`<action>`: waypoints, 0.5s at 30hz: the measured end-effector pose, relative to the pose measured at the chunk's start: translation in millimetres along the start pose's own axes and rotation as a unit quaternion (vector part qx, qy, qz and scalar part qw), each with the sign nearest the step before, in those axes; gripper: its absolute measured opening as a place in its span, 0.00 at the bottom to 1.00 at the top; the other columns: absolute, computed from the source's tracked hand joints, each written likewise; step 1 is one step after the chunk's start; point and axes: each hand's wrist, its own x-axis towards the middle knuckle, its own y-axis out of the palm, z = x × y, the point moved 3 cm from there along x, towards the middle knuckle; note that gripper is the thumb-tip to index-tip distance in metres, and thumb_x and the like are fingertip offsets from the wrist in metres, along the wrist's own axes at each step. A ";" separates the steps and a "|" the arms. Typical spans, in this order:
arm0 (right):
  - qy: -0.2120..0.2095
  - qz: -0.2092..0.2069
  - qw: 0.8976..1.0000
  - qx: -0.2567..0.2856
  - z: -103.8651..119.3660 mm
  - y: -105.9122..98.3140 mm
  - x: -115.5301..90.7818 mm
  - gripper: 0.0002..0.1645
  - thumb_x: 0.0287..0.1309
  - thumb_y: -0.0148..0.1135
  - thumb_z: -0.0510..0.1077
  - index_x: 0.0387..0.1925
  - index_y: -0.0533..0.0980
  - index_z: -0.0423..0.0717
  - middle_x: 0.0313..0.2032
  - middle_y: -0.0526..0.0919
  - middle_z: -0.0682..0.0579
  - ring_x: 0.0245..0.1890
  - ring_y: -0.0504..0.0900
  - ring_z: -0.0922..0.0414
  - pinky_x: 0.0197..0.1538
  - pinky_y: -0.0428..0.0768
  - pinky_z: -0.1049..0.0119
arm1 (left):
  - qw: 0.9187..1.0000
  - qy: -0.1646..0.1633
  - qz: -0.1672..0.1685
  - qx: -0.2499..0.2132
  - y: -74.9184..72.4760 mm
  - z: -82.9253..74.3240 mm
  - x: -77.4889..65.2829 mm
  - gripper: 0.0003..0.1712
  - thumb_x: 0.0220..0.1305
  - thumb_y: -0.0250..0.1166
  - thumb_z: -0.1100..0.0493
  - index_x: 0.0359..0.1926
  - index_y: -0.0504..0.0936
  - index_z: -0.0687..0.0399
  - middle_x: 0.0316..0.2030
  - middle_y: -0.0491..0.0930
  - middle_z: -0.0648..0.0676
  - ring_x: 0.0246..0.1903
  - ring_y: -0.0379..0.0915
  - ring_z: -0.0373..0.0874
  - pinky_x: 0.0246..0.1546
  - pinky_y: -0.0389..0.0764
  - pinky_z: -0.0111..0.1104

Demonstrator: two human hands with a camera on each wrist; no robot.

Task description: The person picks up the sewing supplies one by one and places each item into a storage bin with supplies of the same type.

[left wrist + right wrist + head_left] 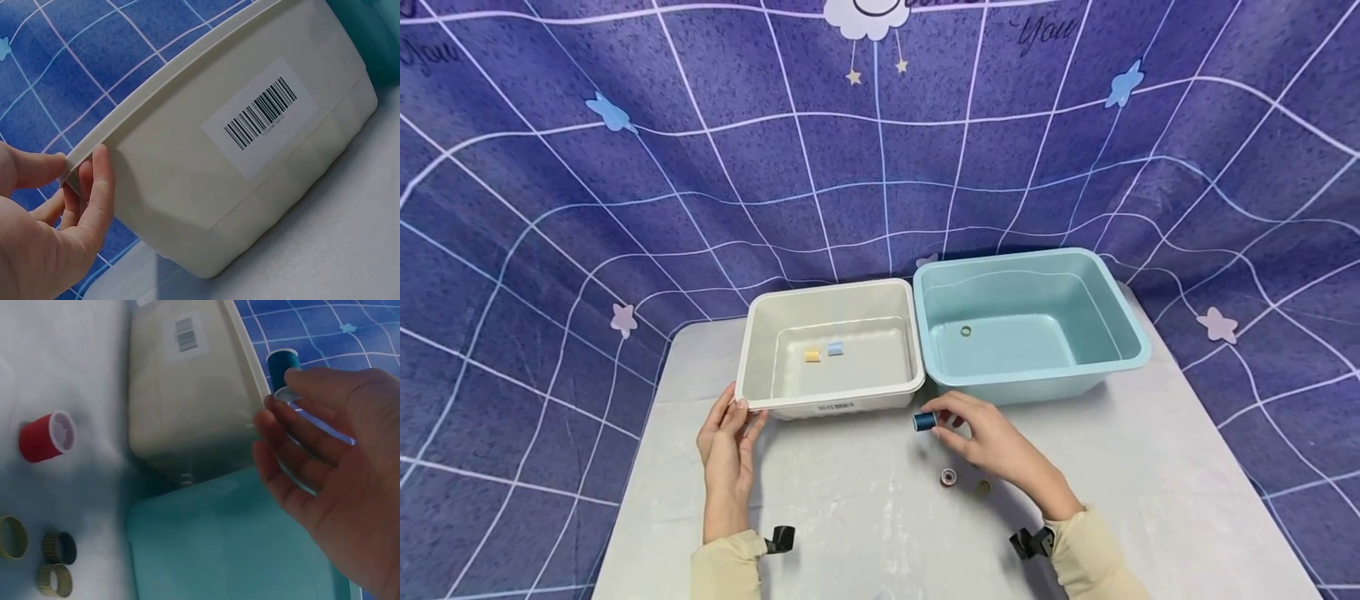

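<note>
My right hand (996, 437) pinches a dark blue spool of thread (924, 421) between thumb and fingertips. It holds the spool just in front of the off-white bin (831, 398), near that bin's right front corner. In the right wrist view the blue spool (284, 370) shows its pale end caps. My left hand (727, 458) grips the bin's left front corner, thumb on top of the rim and fingers curled beneath, as the left wrist view also shows. Inside this bin lie a yellow spool (812, 356) and a light blue spool (836, 348).
A light teal bin (1037, 373) stands right of the off-white one, with a small ring (966, 331) on its floor. On the table below my right hand are a red spool (44, 439) and several small gold-toned rings (55, 580). A patterned blue curtain (880, 150) hangs behind.
</note>
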 end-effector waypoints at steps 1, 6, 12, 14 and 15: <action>-0.005 -0.001 1.000 0.002 1.0 -1.0 1.3 0.19 0.66 0.70 0.40 0.57 0.82 0.51 0.42 0.85 0.61 0.41 0.82 0.67 0.46 0.89 0.62 | 1.000 0.001 0.000 0.001 -0.2 0.1 0.1 0.30 0.73 0.63 0.69 0.73 0.71 0.61 0.42 0.73 0.49 0.35 0.81 0.40 0.44 0.93 0.30; -0.029 -0.001 1.000 0.007 4.7 -5.1 7.7 0.18 0.66 0.71 0.41 0.56 0.82 0.52 0.40 0.85 0.62 0.40 0.81 0.68 0.45 0.89 0.63 | 1.000 0.004 0.001 0.017 -0.6 0.6 0.4 0.29 0.74 0.62 0.68 0.74 0.71 0.60 0.48 0.75 0.52 0.37 0.81 0.40 0.46 0.93 0.30; -0.051 0.002 0.999 0.021 11.5 -7.6 15.1 0.19 0.66 0.72 0.42 0.57 0.82 0.51 0.40 0.85 0.61 0.40 0.82 0.67 0.44 0.89 0.63 | 1.000 0.007 0.003 0.020 -0.5 0.2 -0.2 0.30 0.74 0.63 0.67 0.74 0.71 0.60 0.47 0.75 0.51 0.37 0.80 0.40 0.46 0.93 0.30; -0.061 0.001 0.998 0.025 14.7 -9.2 18.0 0.19 0.65 0.72 0.41 0.57 0.82 0.52 0.41 0.86 0.60 0.40 0.83 0.65 0.44 0.90 0.63 | 1.000 0.007 0.005 0.015 -0.5 0.3 -0.2 0.30 0.73 0.64 0.67 0.74 0.71 0.60 0.46 0.76 0.51 0.37 0.81 0.40 0.46 0.93 0.30; -0.066 0.000 0.997 0.026 15.9 -9.8 19.6 0.19 0.65 0.72 0.41 0.57 0.82 0.52 0.41 0.86 0.60 0.40 0.84 0.64 0.44 0.89 0.63 | 1.000 0.008 0.007 0.015 -0.3 0.3 -0.1 0.30 0.73 0.64 0.67 0.74 0.70 0.60 0.46 0.76 0.51 0.37 0.81 0.40 0.46 0.93 0.30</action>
